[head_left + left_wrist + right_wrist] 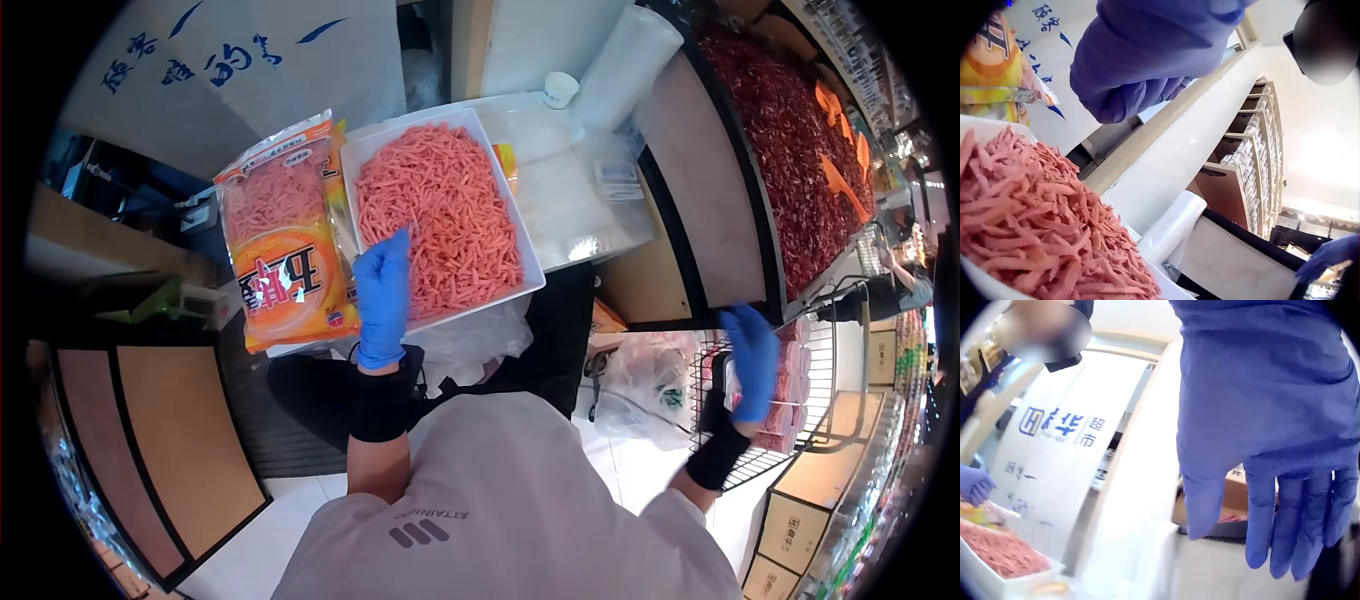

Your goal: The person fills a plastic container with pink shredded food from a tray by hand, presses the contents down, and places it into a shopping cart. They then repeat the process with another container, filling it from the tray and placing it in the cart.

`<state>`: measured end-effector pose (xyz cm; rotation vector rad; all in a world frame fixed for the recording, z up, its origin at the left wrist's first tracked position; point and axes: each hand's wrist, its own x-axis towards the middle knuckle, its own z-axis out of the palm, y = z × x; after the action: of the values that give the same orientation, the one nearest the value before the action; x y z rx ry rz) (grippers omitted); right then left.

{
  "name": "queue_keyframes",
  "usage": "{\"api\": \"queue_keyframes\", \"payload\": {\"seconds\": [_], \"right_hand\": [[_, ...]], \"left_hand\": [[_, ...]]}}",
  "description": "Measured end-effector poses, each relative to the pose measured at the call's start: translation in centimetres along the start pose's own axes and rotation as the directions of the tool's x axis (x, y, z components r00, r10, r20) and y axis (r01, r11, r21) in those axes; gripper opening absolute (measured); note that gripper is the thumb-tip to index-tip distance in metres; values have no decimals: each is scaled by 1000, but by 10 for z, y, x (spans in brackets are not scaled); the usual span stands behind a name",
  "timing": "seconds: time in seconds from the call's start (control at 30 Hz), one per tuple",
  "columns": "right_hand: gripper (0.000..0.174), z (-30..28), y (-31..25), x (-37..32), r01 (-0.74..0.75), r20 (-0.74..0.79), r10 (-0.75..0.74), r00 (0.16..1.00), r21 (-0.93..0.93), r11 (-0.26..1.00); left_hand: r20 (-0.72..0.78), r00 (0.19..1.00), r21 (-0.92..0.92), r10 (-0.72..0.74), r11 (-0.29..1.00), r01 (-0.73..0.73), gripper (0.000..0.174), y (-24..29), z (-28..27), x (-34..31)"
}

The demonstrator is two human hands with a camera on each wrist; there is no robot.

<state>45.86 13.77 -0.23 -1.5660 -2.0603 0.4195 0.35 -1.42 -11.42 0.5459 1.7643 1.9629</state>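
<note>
Blue gloves cover both hands. My left hand is held over the near left edge of a white tray heaped with pink shredded strips. Its fingers are curled in toward the palm, and nothing shows between them. Well off to the right, my right hand hangs over a wire basket cart, palm and fingers spread straight with nothing in them. Left of the tray lies a large orange and yellow printed bag with the same pink strips behind its clear window.
Behind the tray are clear plastic sheets, a white roll and a small white cup. A bin of dark red packets stands at the right. Plastic bags sit beside the cart. Another person is at the far right.
</note>
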Motion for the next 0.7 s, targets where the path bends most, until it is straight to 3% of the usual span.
{"api": "queue_keyframes", "payload": {"seconds": [0.03, 0.07, 0.1, 0.13, 0.17, 0.23, 0.27, 0.3, 0.33, 0.43, 0.47, 0.5, 0.53, 0.57, 0.6, 0.63, 0.67, 0.7], "right_hand": [[37, 30, -17, -2, -132, 48, 127, 991, 142, 981], [38, 65, 11, 2, -56, 117, 41, 992, 127, 990], [36, 77, -29, -6, -12, 143, 5, 990, 50, 999], [35, 109, 3, -15, 435, 90, -427, 900, -122, 892], [33, 124, -30, -20, 276, 134, -255, 958, -173, 946], [36, 186, -11, -38, 404, 217, -378, 900, -93, 910], [31, 191, -52, -46, 316, 332, -290, 898, -27, 948], [27, 220, -57, -50, 407, 424, -388, 818, 50, 912], [22, 249, -60, -52, 411, 478, -452, 754, 193, 891], [24, 323, -65, -53, 417, 598, -453, 661, 210, 884], [26, 347, -60, -55, 458, 628, -551, 550, 324, 827], [26, 354, -74, -55, 473, 626, -581, 521, 354, 806], [25, 354, -88, -58, 420, 693, -635, 342, 492, 763], [25, 353, -100, -61, 334, 723, -674, 150, 605, 723], [24, 356, -113, -61, 93, 781, -625, 11, 621, 778], [24, 367, -120, -65, 86, 779, -627, -9, 625, 776], [27, 379, -128, -67, 424, 893, -449, 24, 398, 814], [30, 393, -131, -67, 699, 951, -279, 131, 111, 707]], "left_hand": [[12, 1000, -6, -2, 1000, 2, 28, 3, -2, -1], [13, 1000, 8, 3, 1000, -3, 29, 10, -5, -3], [16, 1000, 26, -1, 1000, 1, 31, 11, -11, -6], [24, 998, 102, 52, 993, -55, 28, 0, -21, -3], [42, 999, 107, 32, 994, -36, 28, -1, -22, -4], [7, 999, -22, 42, 999, -42, 27, 7, -28, -13], [48, 999, 12, 26, 1000, -27, 23, 15, -32, -17], [24, 1000, 37, 8, 999, -9, 23, 21, -34, -19], [99, 995, 11, -7, 1000, 6, 20, 27, -34, -20], [204, 979, -9, -26, 1000, 28, 21, 35, -43, -30], [260, 965, -15, -46, 999, 52, 24, 37, -49, -33], [309, 951, -5, 7, 1000, -5, 27, 33, -59, -38], [335, 941, 38, 55, 997, -71, 25, 34, -67, -42], [366, 926, 80, 92, 988, -129, 24, 34, -75, -48], [344, 935, 93, 84, 988, -123, 24, 36, -86, -54], [426, 905, 166, -16, 984, -61, 23, 37, -99, -60], [500, 858, 238, -117, 971, -7, 23, 38, -109, -65], [490, 863, 243, -120, 970, -3, 23, 38, -114, -70]]}}
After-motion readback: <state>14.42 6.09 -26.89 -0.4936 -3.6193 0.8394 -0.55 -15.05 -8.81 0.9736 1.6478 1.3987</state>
